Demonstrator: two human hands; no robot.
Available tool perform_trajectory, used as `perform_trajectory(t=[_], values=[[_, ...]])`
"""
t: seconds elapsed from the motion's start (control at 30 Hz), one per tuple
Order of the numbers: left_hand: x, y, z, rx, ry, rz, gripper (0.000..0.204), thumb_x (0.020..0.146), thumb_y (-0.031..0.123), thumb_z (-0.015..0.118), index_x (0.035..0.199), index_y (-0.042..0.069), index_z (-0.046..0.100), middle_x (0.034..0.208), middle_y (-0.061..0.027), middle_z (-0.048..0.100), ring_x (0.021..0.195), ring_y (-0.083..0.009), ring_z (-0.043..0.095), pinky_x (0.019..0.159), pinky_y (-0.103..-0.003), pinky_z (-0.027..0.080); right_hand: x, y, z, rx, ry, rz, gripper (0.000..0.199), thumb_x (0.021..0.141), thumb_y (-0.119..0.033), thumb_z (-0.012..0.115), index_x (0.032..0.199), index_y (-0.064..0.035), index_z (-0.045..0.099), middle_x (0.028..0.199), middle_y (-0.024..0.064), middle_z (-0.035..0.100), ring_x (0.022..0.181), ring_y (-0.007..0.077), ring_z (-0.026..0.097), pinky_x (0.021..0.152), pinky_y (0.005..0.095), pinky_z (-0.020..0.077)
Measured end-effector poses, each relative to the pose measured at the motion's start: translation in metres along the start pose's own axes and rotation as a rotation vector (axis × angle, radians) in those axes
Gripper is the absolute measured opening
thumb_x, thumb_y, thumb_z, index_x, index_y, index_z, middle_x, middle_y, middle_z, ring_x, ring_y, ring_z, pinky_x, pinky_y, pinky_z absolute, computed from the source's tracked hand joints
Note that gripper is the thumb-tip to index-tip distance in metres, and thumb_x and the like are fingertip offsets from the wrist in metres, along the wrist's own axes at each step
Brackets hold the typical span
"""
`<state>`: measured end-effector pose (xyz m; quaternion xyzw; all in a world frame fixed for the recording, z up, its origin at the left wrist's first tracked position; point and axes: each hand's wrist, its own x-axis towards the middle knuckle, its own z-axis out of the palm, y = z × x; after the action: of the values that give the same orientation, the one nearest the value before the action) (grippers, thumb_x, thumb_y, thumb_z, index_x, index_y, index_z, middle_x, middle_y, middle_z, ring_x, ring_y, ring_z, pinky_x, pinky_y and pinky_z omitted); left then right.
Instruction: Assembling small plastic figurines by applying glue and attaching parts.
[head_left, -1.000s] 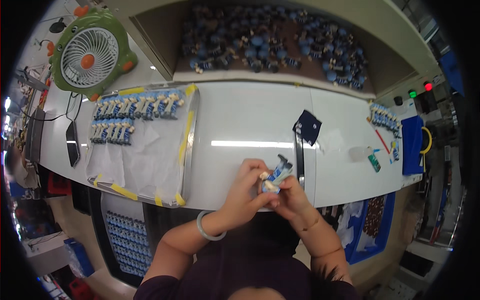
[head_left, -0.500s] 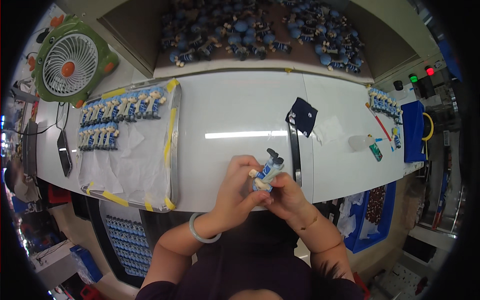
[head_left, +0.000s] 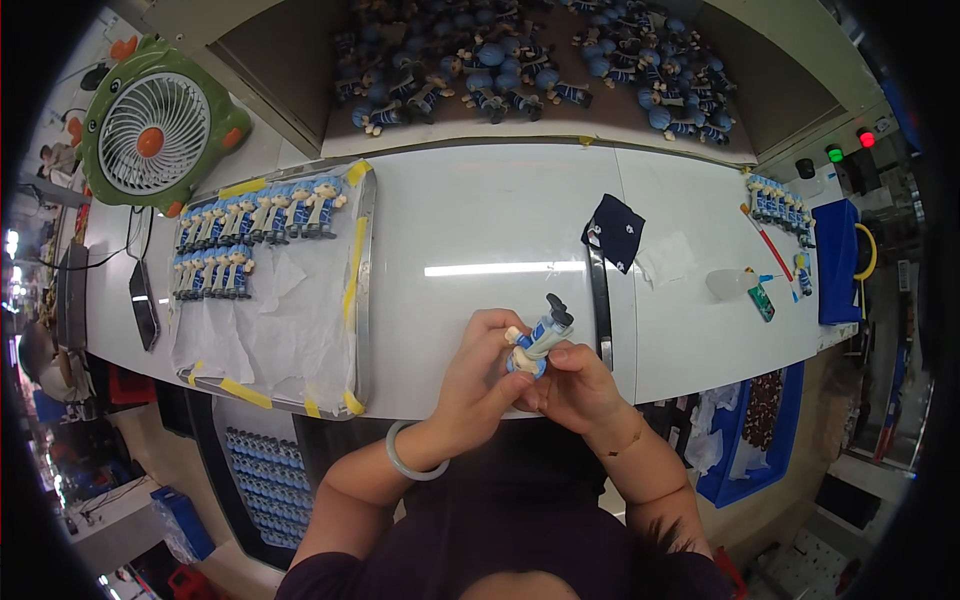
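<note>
We hold a small blue-and-cream toy figurine with dark feet (head_left: 540, 338) above the near edge of the long white worktable (head_left: 480, 215), both hands closed around it. Our left hand (head_left: 478, 375), a pale green bangle (head_left: 412, 455) on its wrist, wraps the figure's lower end from the left, its fingers curled tight about the toy. Our right hand (head_left: 572, 388), a thin gold bracelet (head_left: 628, 445) at the wrist, pinches the same figure from the right, thumb pressed against its body. The figurine tilts up and to the right, its dark feet pointing away from us.

To our left on the table lies a metal tray lined with white paper and edged in yellow tape (head_left: 362, 262), carrying two rows of matching blue figurines (head_left: 255, 215) along its far side. Beyond it stands a green desk fan shaped like a cartoon animal (head_left: 158, 125). At the far side of the table, a recessed brown bin (head_left: 280, 60) holds a heap of loose blue figurines (head_left: 530, 70). Just beyond our hands, a dark navy cloth patch (head_left: 614, 230) rests on the white surface, with a slim dark metal bar (head_left: 600, 300) lying beside it. Further right sit a clear squeeze bottle (head_left: 730, 283) and another short row of blue figurines (head_left: 776, 205).
</note>
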<state>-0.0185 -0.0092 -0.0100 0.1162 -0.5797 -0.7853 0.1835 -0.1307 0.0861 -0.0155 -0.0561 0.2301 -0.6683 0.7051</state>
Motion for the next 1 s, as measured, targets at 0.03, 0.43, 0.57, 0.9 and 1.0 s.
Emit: perform_trajectory(t=[0.03, 0.43, 0.57, 0.9, 1.0], values=[[0.000, -0.001, 0.000, 0.005, 0.007, 0.002, 0.021, 0.082, 0.002, 0.048, 0.101, -0.004, 0.042, 0.104, -0.0091, 0.031, 0.069, -0.0124, 0.053, 0.062, -0.023, 0.047, 0.000, 0.001, 0.000, 0.001, 0.000, 0.001, 0.029, 0.078, -0.029, 0.048, 0.090, -0.0038, 0.052, 0.081, 0.0031, 0.053, 0.064, 0.0113, 0.049, 0.060, 0.0235, 0.0385], [0.001, -0.004, 0.002, 0.115, 0.004, 0.112, 0.031, 0.075, -0.005, 0.055, 0.103, -0.001, 0.042, 0.105, -0.0101, 0.031, 0.082, -0.0154, 0.050, 0.066, -0.023, 0.050, 0.000, -0.001, 0.005, -0.068, 0.079, 0.029, 0.031, 0.072, -0.027, 0.053, 0.091, -0.0031, 0.052, 0.079, 0.0024, 0.051, 0.065, 0.0092, 0.046, 0.052, 0.0199, 0.0354], [0.003, -0.004, 0.005, 0.040, 0.034, 0.088, 0.031, 0.075, -0.001, 0.057, 0.103, -0.001, 0.044, 0.106, -0.0106, 0.032, 0.085, -0.0155, 0.050, 0.066, -0.023, 0.050, 0.000, -0.001, 0.002, -0.084, 0.089, 0.009, 0.033, 0.071, -0.027, 0.053, 0.094, -0.0028, 0.050, 0.081, 0.0024, 0.050, 0.066, 0.0085, 0.046, 0.052, 0.0198, 0.0344], [-0.004, -0.008, -0.014, 0.195, 0.004, 0.141, 0.029, 0.084, 0.015, 0.047, 0.109, 0.000, 0.045, 0.115, -0.0142, 0.037, 0.102, -0.0226, 0.043, 0.084, -0.031, 0.037, 0.000, 0.001, -0.002, -0.051, -0.049, 0.006, 0.028, 0.080, -0.025, 0.051, 0.099, -0.0040, 0.049, 0.076, 0.0020, 0.049, 0.061, 0.0089, 0.045, 0.055, 0.0210, 0.0346], [-0.005, -0.004, -0.012, 0.160, -0.071, 0.110, 0.039, 0.085, 0.017, 0.046, 0.120, 0.002, 0.037, 0.120, -0.0154, 0.037, 0.104, -0.0231, 0.043, 0.087, -0.031, 0.035, 0.001, 0.002, 0.002, -0.198, -0.036, -0.030, 0.025, 0.083, -0.024, 0.049, 0.098, -0.0040, 0.049, 0.074, 0.0020, 0.049, 0.061, 0.0087, 0.044, 0.055, 0.0214, 0.0348]])
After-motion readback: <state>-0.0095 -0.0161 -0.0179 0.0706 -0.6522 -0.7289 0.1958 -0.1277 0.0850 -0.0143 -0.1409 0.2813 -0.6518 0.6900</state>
